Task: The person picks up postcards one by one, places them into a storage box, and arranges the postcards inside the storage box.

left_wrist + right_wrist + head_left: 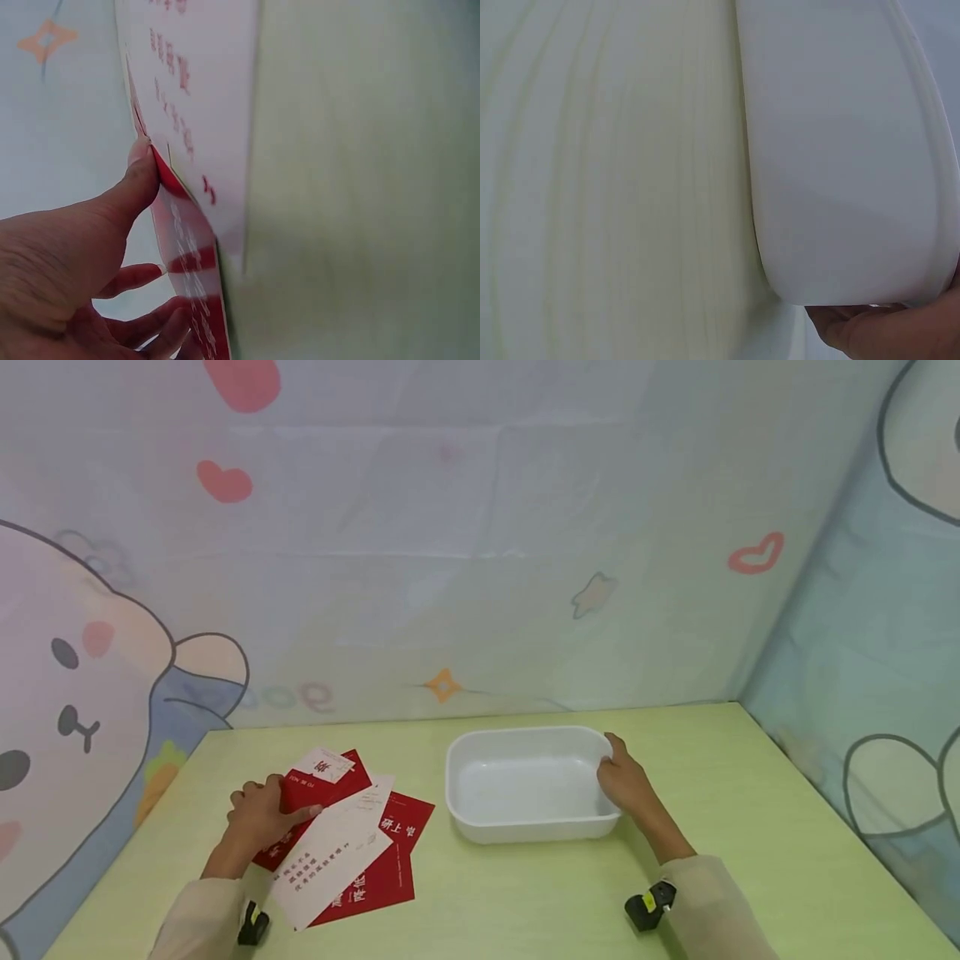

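Several red and white printed cards lie fanned and overlapping on the left of the table in the head view. My left hand (261, 814) rests on the upper red card (324, 787), thumb toward a long white card (333, 852) and fingers spread at the left edge. Up close in the left wrist view, the thumb (139, 176) presses a card's edge and the fingertips touch the red-and-white surface. A white plastic basin (525, 832) stands upright, nothing in it. My right hand (626, 781) grips its right rim, fingers curled over that end.
More red cards (390, 881) stick out under the long white one, and a small white card (330, 766) lies on top at the back. The pale green table (487, 902) ends at a cartoon-printed cloth backdrop (480, 568). Both wrists wear small black cameras.
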### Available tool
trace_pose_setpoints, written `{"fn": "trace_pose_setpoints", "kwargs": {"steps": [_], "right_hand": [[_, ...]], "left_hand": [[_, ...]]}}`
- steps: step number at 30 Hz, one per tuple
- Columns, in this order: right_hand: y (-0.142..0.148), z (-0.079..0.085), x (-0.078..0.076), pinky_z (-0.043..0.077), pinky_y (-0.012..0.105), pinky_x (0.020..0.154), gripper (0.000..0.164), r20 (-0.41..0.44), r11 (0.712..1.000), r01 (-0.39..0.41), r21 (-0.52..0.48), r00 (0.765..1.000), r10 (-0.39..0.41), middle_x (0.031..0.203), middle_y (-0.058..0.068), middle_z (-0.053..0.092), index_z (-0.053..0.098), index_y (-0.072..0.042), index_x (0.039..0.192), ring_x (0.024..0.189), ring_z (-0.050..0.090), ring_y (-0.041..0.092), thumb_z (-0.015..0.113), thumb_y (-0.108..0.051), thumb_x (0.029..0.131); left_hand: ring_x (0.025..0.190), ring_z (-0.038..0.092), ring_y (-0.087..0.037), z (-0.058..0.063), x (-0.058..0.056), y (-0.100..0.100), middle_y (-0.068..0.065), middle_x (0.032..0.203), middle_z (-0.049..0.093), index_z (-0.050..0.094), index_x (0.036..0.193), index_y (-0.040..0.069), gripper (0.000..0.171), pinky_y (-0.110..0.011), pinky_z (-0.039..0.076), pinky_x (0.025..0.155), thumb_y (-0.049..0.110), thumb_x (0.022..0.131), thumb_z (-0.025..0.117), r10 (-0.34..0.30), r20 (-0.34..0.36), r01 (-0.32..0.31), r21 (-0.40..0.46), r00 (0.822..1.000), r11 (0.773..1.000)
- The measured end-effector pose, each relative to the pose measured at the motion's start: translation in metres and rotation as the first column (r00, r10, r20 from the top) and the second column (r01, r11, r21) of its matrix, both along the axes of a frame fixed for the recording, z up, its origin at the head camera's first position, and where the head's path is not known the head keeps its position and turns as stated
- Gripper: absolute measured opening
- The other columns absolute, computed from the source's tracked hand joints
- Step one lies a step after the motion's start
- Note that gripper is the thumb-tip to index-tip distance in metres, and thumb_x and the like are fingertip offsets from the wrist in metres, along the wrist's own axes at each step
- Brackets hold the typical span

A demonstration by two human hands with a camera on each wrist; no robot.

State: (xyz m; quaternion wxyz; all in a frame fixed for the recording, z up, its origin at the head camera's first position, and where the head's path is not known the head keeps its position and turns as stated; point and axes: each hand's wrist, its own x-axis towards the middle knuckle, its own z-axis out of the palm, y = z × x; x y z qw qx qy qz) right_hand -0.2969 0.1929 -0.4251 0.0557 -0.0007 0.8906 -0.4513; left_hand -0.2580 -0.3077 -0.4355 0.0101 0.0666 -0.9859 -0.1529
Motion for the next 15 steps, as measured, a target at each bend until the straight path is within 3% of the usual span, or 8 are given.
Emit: {"fn": "trace_pose_setpoints", "kwargs": {"steps": [6, 15], "right_hand": [[0.0004, -0.0033, -0.0031, 0.019, 0.065, 0.118, 0.059, 0.016, 1.000, -0.009, -0.026, 1.000, 0.009, 0.164, 0.026, 0.012, 0.002, -0.015, 0.161, 0.150, 0.013, 0.051, 0.019, -0.021, 0.105], [-0.0041, -0.0048, -0.0044, 0.009, 0.059, 0.123, 0.057, 0.031, 0.996, 0.023, -0.085, 0.999, -0.020, 0.167, 0.019, 0.008, 0.008, -0.016, 0.161, 0.153, 0.005, 0.044, 0.017, -0.020, 0.105]], "left_hand": [[0.106, 0.044, -0.056, -0.0001, 0.0008, 0.0011, -0.042, 0.113, 0.050, 0.040, 0.130, -0.018, 0.082, -0.063, 0.049, 0.080, 0.041, 0.084, 0.075, -0.021, -0.028, 0.019, -0.041, 0.999, 0.999], [0.093, 0.053, -0.049, 0.0041, 0.0003, 0.0002, -0.037, 0.105, 0.051, 0.042, 0.127, -0.017, 0.083, -0.060, 0.052, 0.075, 0.040, 0.081, 0.080, -0.013, -0.040, 0.011, -0.052, 0.999, 0.999]]}}
